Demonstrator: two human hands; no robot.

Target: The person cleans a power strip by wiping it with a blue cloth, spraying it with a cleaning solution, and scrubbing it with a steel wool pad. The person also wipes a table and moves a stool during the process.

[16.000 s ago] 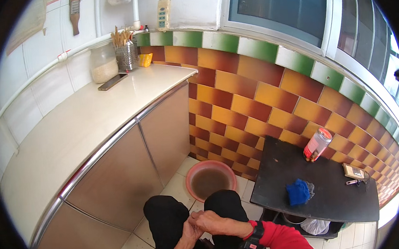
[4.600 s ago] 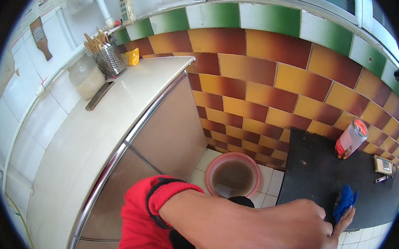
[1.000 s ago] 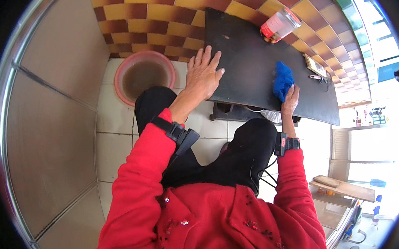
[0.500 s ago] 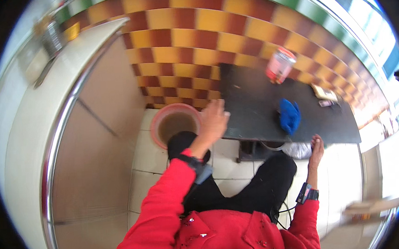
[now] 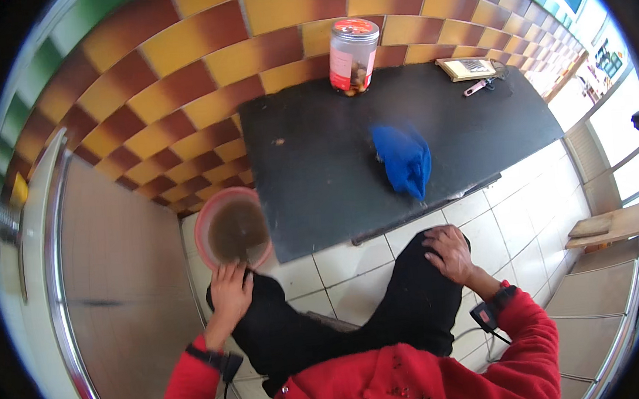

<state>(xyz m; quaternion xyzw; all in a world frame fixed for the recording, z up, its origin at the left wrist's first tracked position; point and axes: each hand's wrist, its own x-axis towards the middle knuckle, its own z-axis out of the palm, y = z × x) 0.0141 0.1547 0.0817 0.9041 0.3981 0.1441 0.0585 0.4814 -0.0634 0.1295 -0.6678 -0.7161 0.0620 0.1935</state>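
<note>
My left hand (image 5: 230, 292) lies on my left knee with its fingers stretched toward the pink basin (image 5: 203, 246), which holds murky brown water. On my right knee rests my right hand (image 5: 450, 253), fingers apart and nothing in them. In front of me is a low black table (image 5: 317, 166). A crumpled blue cloth (image 5: 404, 161) lies on it near the edge closest to me. Toward the wall stands a clear jar (image 5: 355, 57) with an orange lid, a pink label and some brown pieces at the bottom.
At the table's far right lie a flat pale packet (image 5: 467, 68) and a small pink-handled tool (image 5: 479, 87). A brown cabinet (image 5: 129, 279) with a metal edge runs along my left. A wooden board (image 5: 610, 226) is at the right, and a checkered tile wall (image 5: 200, 78) rises behind the table.
Both hands have drawn back from the table's edge onto my knees. My view has turned to the right, bringing the table closer to the middle.
</note>
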